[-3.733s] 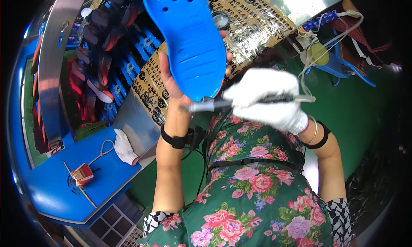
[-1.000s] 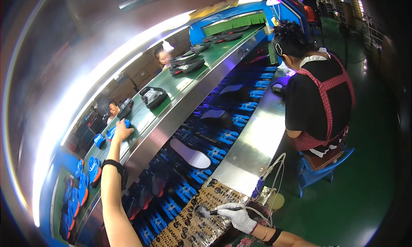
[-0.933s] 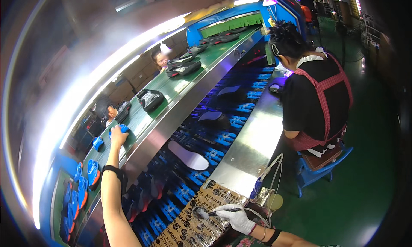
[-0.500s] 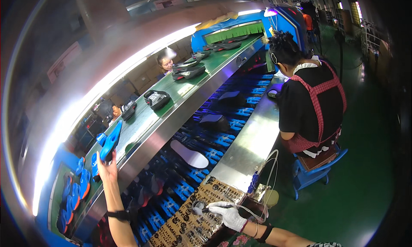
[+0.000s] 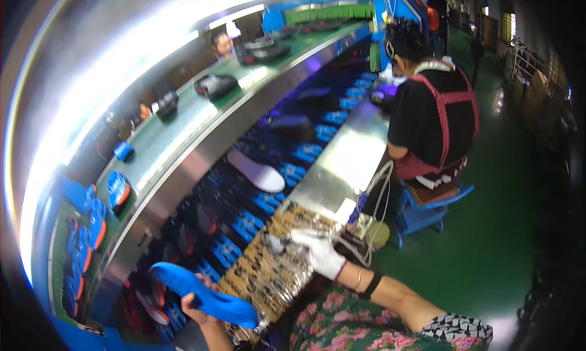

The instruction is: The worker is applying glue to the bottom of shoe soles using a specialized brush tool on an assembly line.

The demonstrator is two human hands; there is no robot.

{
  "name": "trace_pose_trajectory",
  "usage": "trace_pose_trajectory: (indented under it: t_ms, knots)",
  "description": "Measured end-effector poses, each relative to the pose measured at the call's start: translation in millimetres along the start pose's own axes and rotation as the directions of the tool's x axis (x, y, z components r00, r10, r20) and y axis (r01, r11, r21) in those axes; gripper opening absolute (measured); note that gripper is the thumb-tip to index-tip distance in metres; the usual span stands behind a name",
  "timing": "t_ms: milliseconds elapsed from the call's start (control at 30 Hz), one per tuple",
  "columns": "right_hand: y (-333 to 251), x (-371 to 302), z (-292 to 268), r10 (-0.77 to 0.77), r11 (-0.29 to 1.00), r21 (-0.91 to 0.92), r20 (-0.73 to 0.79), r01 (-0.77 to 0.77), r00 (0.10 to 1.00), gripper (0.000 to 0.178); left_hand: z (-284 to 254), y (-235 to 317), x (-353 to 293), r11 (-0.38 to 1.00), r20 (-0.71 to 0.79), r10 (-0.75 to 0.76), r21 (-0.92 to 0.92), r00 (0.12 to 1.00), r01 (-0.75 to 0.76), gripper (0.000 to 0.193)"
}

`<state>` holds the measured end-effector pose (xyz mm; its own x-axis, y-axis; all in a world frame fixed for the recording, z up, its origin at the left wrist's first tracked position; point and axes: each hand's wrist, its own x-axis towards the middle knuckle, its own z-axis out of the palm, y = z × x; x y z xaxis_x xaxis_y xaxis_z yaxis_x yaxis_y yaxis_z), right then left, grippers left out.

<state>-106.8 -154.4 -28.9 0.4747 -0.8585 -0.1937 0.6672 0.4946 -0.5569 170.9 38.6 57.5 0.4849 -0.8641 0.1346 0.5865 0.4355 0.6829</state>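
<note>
My left hand [image 5: 198,309] grips a blue shoe sole [image 5: 226,305] around its middle, above the near left end of the cardboard-covered ledge. In my right hand [image 5: 320,253], which wears a white glove, is a dark-handled brush [image 5: 278,243]. Its greyish head is blurred and sits close over the printed brown cardboard [image 5: 268,278]. Whether the head touches the cardboard I cannot tell.
A green conveyor belt [image 5: 174,134] carries dark shoes [image 5: 215,85] and blue soles with orange edges [image 5: 118,189]. Below it, a white insole [image 5: 256,171] lies on a lower rack with blue parts. A co-worker [image 5: 433,113] sits at the right on a blue chair [image 5: 427,207].
My left hand has come down from the upper belt toward me, bringing the blue sole over the cardboard. The view has shifted, and my right hand still holds the brush near the cardboard.
</note>
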Motion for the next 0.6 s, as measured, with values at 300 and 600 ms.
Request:
trace_pose_trajectory:
  t_ms: [300,600]
  knots:
    - [-18.9,58.0,-11.3,-0.005,0.991,0.136,0.041,-0.001,0.999,0.018,-29.3,-102.1,-87.9,0.837,0.054,-0.220,-0.502,0.974,0.217,0.091]
    - [8.4,54.4,-30.9,0.006,0.996,0.090,0.061,-0.012,0.998,0.018,-18.5,-53.6,-68.0,0.951,-0.203,-0.310,-0.061,0.929,0.304,0.080]
